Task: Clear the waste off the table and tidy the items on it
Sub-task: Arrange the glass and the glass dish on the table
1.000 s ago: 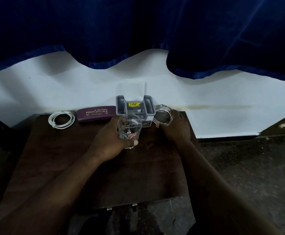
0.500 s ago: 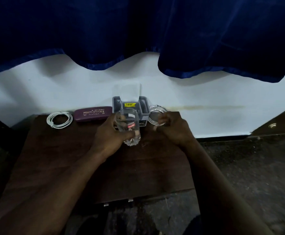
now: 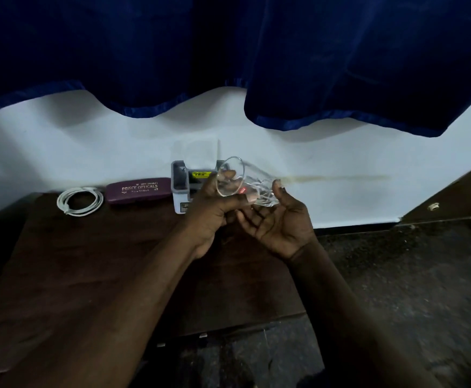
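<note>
A clear drinking glass [image 3: 259,186] with a small red label lies tilted on its side in the air, above the far edge of the dark wooden table [image 3: 88,275]. Its mouth faces left. My left hand [image 3: 212,214] grips it near the rim. My right hand [image 3: 282,222] is palm up just below the glass's base, fingers apart, with the thumb against the base. I cannot tell whether a second glass is nested inside. A coiled white cable [image 3: 79,201] and a maroon spectacle case [image 3: 138,189] lie along the table's far edge.
A grey and white organiser box [image 3: 179,180] with a yellow sticker stands against the white wall, right behind my left hand. A dark blue curtain [image 3: 228,51] hangs above. Dark stone floor [image 3: 396,275] lies to the right of the table.
Both hands came together. The upright glass in my left hand is now tipped sideways, and my right hand has opened beneath it. The separate glass in my right hand is no longer seen apart.
</note>
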Available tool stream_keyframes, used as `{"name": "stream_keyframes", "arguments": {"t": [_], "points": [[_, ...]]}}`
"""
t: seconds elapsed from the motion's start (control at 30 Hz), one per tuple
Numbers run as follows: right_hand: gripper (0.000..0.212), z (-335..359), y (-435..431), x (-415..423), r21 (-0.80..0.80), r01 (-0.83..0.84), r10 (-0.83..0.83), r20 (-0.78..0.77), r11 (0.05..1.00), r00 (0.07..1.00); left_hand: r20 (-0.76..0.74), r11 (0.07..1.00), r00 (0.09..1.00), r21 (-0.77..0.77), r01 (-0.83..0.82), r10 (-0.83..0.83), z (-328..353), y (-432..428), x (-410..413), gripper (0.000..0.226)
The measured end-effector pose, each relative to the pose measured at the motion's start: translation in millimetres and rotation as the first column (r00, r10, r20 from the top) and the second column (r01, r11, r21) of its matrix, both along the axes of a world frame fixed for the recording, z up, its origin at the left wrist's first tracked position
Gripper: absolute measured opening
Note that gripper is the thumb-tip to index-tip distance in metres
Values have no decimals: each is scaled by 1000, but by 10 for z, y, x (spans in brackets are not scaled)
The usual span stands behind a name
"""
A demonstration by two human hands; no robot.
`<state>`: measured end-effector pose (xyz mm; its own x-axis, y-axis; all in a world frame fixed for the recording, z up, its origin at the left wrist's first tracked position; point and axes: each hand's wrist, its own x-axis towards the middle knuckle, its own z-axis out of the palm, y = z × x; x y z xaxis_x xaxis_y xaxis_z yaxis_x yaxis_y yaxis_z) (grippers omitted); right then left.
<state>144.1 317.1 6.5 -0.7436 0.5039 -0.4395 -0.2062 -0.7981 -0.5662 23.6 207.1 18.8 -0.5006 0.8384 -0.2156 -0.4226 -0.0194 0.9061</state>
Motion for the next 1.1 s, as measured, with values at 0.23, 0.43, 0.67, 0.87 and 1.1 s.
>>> {"name": "stream_keyframes", "arguments": {"t": [0.23, 0.43, 0.67, 0.87, 1.1], "points": [[42, -37, 404, -37, 162, 239, -253, 69, 957, 965, -331, 976, 941, -218, -8, -66, -198, 101, 3, 83], [48, -55, 589, -174, 760, 190, -576, 279, 622, 768, -574, 927, 794, -373, -34, -202, -331, 23, 5, 45], [66, -271, 516, -379, 941, -134, -664, 317, 312, 677, -690, 904, 682, -415, -100, -242, -349, -16, -35, 23], [87, -335, 469, -522, 929, -335, -655, 350, 154, 670, -726, 898, 634, -426, -109, -268, -365, -50, -93, 17], [85, -316, 462, -547, 935, -333, -681, 323, 122, 658, -709, 906, 660, -411, -102, -248, -398, -55, -167, 13]]}}
